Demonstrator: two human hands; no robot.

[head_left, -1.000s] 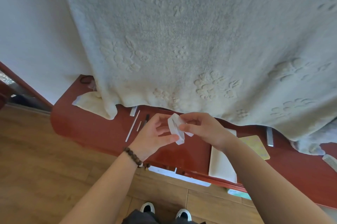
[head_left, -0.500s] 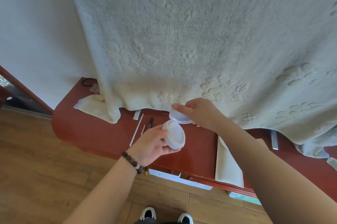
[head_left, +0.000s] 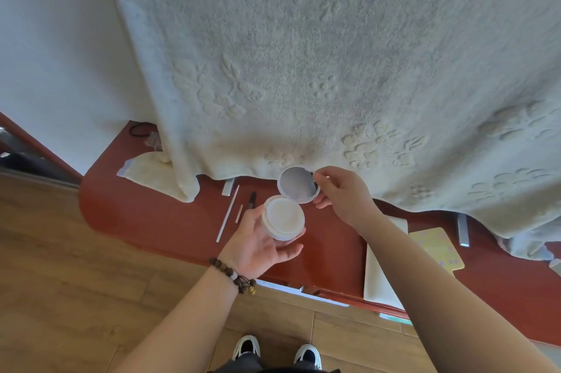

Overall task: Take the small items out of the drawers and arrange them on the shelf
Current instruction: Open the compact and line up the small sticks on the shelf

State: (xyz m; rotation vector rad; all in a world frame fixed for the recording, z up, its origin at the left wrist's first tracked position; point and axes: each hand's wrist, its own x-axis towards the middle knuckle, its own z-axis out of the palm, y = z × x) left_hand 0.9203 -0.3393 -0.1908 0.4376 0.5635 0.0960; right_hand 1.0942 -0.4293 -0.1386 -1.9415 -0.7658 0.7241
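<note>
Round white compact case [head_left: 283, 217], hinged open, held above the red shelf [head_left: 145, 214]. Left hand [head_left: 258, 240] cups the base from below, fingers curled round its rim, thumb near the front edge; the pale puff side faces up toward the camera. Right hand [head_left: 341, 195] pinches the far rim of the lid [head_left: 298, 184], thumb and forefinger on its edge, mirror side tilted up and toward the wearer.

Key relation: lid stands just beyond and slightly right of the base, joined at the hinge between the two hands. The case's long axis, open, runs from the left palm away toward the hanging blanket [head_left: 334, 69]. Left hand carries the weight; right hand only steers the lid.

Judgement: the case needs folding shut, lid swung back toward the left palm, before it is set down. Bare shelf lies below and left of the left hand, beside the white stick [head_left: 227, 214] and black pen [head_left: 252, 199].
</note>
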